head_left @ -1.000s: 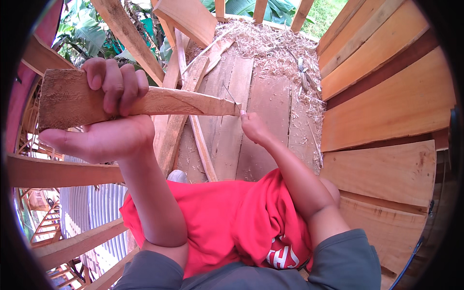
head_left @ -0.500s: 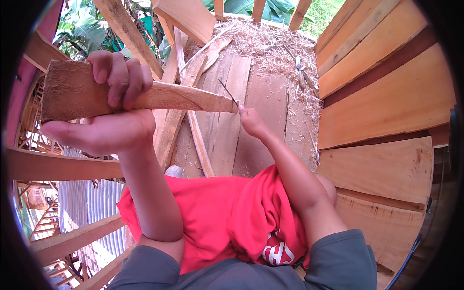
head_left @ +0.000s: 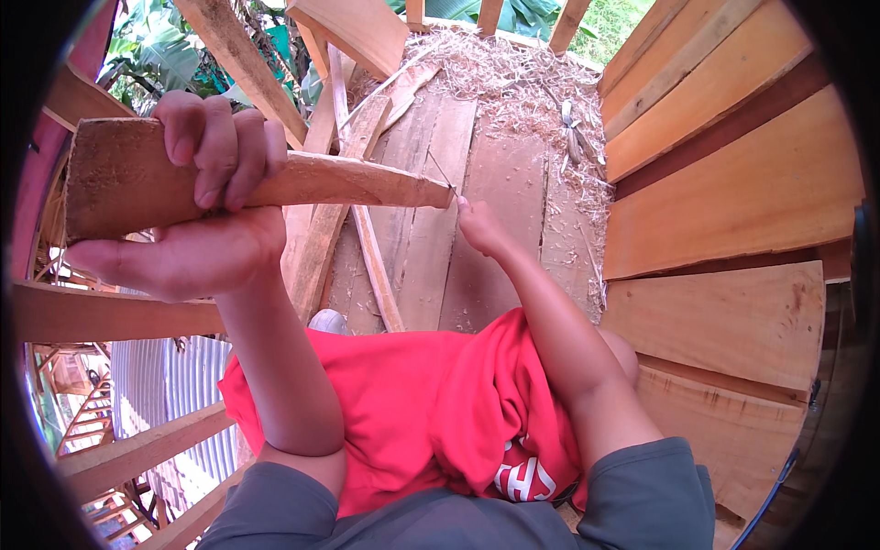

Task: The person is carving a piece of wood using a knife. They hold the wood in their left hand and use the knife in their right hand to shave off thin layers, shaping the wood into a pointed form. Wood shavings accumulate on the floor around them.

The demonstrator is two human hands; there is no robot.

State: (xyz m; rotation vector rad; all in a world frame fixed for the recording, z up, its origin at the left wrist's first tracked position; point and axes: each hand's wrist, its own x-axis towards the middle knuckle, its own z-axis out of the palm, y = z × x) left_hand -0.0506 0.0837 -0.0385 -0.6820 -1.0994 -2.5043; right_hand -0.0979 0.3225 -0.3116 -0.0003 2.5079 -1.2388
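A long piece of wood [head_left: 348,181] is raised across the view, thick at the left and narrowing to the right. My left hand [head_left: 206,192] is closed around its thick end, fingers over the top and thumb along below. At the thin end, my right hand [head_left: 478,226] is closed on a knife-like tool [head_left: 439,169]. Its thin dark blade slants up and left, against or right beside the wood's tip. The handle is mostly hidden in my fist, so its exact kind is hard to tell.
Curled wood shavings [head_left: 513,78] cover the far part of the plank floor [head_left: 449,247]. Several lengths of timber [head_left: 321,229] lean at the left. A board wall [head_left: 724,202] runs along the right. Red cloth [head_left: 394,394] lies over my lap.
The wood and my left hand have shifted slightly left. The tool's blade has tilted flatter and now crosses right at the wood's tip; my right hand has moved only a little.
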